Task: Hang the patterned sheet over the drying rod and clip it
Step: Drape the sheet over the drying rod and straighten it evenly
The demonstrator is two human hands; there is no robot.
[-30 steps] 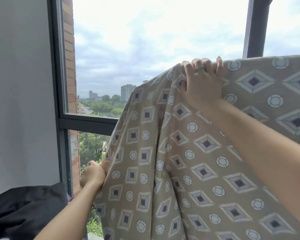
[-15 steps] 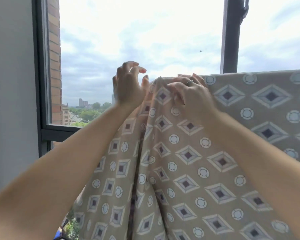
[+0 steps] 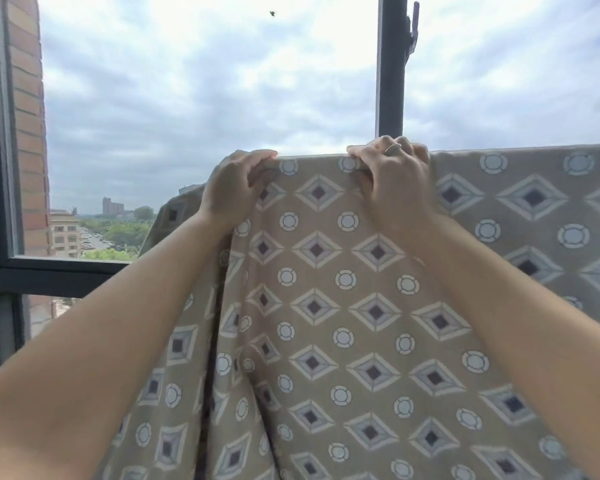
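Note:
A beige patterned sheet (image 3: 343, 306) with diamonds and circles hangs in front of the window, folded over a straight top line. The drying rod itself is hidden under the fabric. My left hand (image 3: 236, 188) grips the sheet's top fold near its left end, fingers curled over the edge. My right hand (image 3: 395, 181), wearing a ring, grips the same fold a little to the right. Between the two hands the top edge runs flat and taut. Left of my left hand the cloth sags in loose folds. No clip is visible.
A dark window frame (image 3: 0, 168) stands at the left with a brick wall (image 3: 28, 116) outside it. A dark vertical mullion (image 3: 390, 64) with a handle rises behind my right hand. Beyond are cloudy sky, trees and buildings.
My left hand came up from the sheet's lower left edge to the top fold. Both hands have since moved apart along the top, flattening the bunched fabric between them.

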